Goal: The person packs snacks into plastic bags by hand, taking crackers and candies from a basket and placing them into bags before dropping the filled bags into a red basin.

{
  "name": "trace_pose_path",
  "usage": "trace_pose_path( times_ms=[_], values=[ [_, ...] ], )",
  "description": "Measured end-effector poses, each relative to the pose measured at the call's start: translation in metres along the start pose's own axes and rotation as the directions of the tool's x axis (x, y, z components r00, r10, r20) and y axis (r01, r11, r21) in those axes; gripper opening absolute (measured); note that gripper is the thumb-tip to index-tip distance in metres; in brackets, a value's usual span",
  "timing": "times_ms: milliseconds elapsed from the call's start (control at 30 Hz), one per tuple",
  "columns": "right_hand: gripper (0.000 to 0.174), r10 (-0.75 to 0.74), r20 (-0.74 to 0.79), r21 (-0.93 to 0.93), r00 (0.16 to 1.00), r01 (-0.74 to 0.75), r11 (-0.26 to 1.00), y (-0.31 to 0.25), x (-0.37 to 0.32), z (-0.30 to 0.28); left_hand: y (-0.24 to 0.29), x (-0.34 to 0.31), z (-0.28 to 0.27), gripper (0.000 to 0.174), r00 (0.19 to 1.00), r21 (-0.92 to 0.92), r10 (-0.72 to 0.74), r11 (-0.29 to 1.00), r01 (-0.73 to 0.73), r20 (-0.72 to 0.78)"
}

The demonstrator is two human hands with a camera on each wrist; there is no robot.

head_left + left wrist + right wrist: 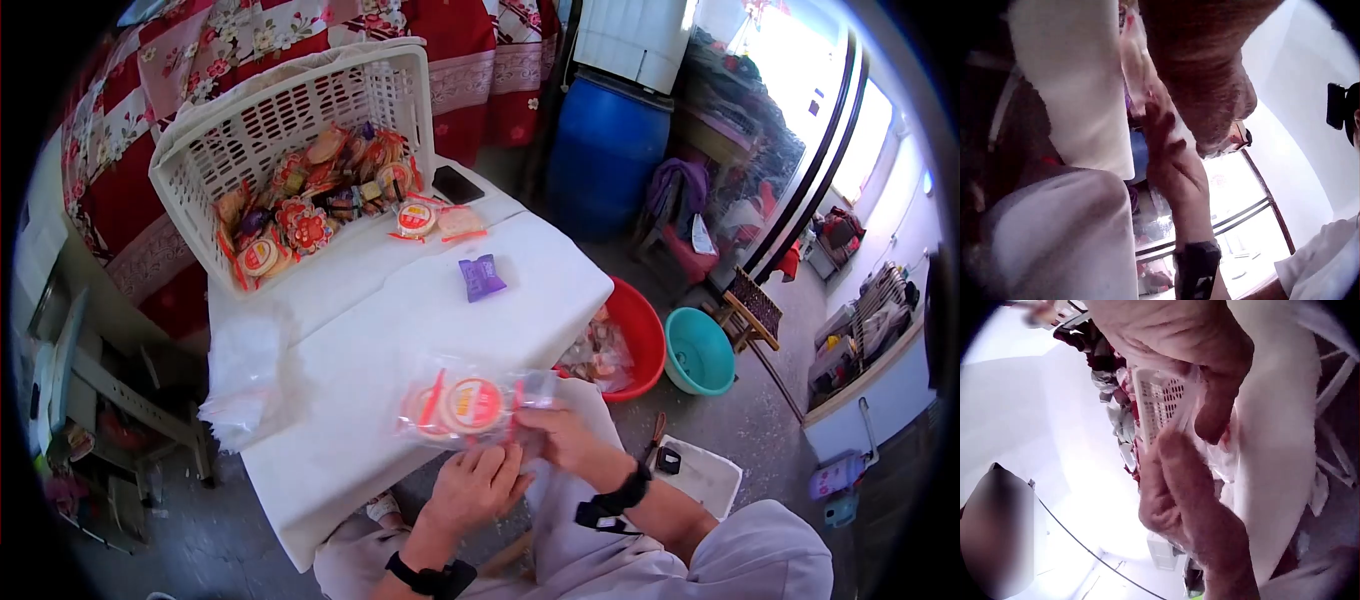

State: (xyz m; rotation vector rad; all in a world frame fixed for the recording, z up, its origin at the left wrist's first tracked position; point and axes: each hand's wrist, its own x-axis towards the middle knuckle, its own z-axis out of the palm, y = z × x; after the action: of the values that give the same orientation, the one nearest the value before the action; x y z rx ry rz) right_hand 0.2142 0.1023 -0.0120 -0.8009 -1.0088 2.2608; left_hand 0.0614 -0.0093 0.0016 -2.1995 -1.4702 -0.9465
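Note:
A clear plastic bag (430, 413) holds round wafer-like biscuits in red-and-white wrappers, above the table's near edge. At its open-looking right end, my right hand (568, 440) pinches the plastic. My left hand (478, 488) is right beside it, its fingers curled at the bag's lower edge. In the right wrist view, the thumb and forefinger of the left hand (1179, 481) pinch the thin film below the right hand (1179, 337). On the white-covered table (350, 360) lie a small purple packet (482, 278) and two wrapped biscuits (416, 220).
A white plastic basket (195, 190) lies tipped on its side at the back, full of wrapped snacks. Clear bags (243, 375) are stacked at the table's left. A red basin (650, 350) with packed bags and a green basin (700, 350) stand on the right.

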Motion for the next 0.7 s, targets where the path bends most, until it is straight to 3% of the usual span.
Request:
trace_pose_path(
  times_ms=[33, 67, 133, 167, 233, 300, 367, 400, 467, 500, 567, 600, 667, 700],
  values=[
    [0.024, -0.004, -0.116, -0.062, 0.993, -0.004, 0.998, -0.024, -0.019, 0.005, 0.001, 0.002, -0.002, 0.03, 0.998, -0.101, -0.02, 0.995, 0.015, -0.058],
    [0.024, -0.033, -0.155, -0.087, 0.987, 0.02, 0.996, -0.036, -0.03, -0.011, -0.001, 0.002, -0.004, 0.03, 0.998, -0.1, -0.017, 0.995, 0.011, -0.059],
    [0.022, -0.168, -0.258, -0.181, 0.951, 0.123, 0.976, -0.068, -0.061, -0.029, -0.009, -0.003, -0.007, 0.036, 0.983, -0.067, -0.158, 0.986, 0.153, -0.089],
    [0.022, -0.168, -0.259, -0.181, 0.951, 0.123, 0.976, -0.074, -0.069, -0.051, -0.015, -0.003, -0.009, 0.032, 0.976, -0.057, -0.194, 0.98, 0.189, -0.095],
    [0.021, -0.498, -0.328, -0.33, 0.803, 0.396, 0.857, -0.085, -0.086, -0.103, -0.03, -0.006, -0.01, 0.03, 0.966, -0.071, -0.233, 0.971, 0.227, -0.111],
    [0.022, -0.446, -0.513, -0.27, 0.734, 0.355, 0.895, -0.111, -0.104, -0.135, -0.039, -0.003, -0.012, 0.025, 0.947, -0.08, -0.287, 0.957, 0.277, -0.147],
    [0.021, -0.559, -0.505, -0.318, 0.657, 0.461, 0.828, -0.127, -0.09, -0.185, -0.045, -0.004, -0.01, 0.024, 0.942, -0.071, -0.295, 0.955, 0.287, -0.16],
    [0.021, -0.554, -0.504, -0.313, 0.663, 0.457, 0.833, -0.137, -0.078, -0.205, -0.047, -0.004, -0.008, 0.024, 0.936, -0.062, -0.307, 0.952, 0.3, -0.175],
    [0.02, -0.687, -0.377, -0.331, 0.621, 0.603, 0.726, -0.154, -0.048, -0.236, -0.049, -0.001, -0.005, 0.023, 0.93, -0.069, -0.32, 0.947, 0.313, -0.18],
    [0.02, -0.673, -0.366, -0.322, 0.643, 0.591, 0.74, -0.151, -0.033, -0.257, -0.05, -0.002, -0.005, 0.023, 0.927, -0.077, -0.326, 0.945, 0.317, -0.186],
    [0.022, -0.445, -0.605, -0.15, 0.66, 0.454, 0.878, -0.14, 0.0, -0.283, -0.052, -0.003, -0.002, 0.022, 0.923, -0.041, -0.336, 0.941, 0.335, -0.186],
    [0.022, -0.433, -0.59, -0.143, 0.681, 0.44, 0.887, -0.131, 0.009, -0.28, -0.054, -0.004, -0.001, 0.022, 0.926, -0.023, -0.324, 0.945, 0.326, -0.191],
    [0.026, -0.343, -0.765, -0.317, 0.545, 0.145, 0.937, -0.106, 0.018, -0.275, -0.059, -0.008, 0.0, 0.021, 0.92, 0.009, -0.34, 0.937, 0.349, -0.195],
    [0.025, -0.386, -0.716, -0.371, 0.581, 0.151, 0.916, -0.096, 0.023, -0.27, -0.062, -0.01, -0.001, 0.02, 0.913, 0.013, -0.355, 0.931, 0.365, -0.2]
  ],
)
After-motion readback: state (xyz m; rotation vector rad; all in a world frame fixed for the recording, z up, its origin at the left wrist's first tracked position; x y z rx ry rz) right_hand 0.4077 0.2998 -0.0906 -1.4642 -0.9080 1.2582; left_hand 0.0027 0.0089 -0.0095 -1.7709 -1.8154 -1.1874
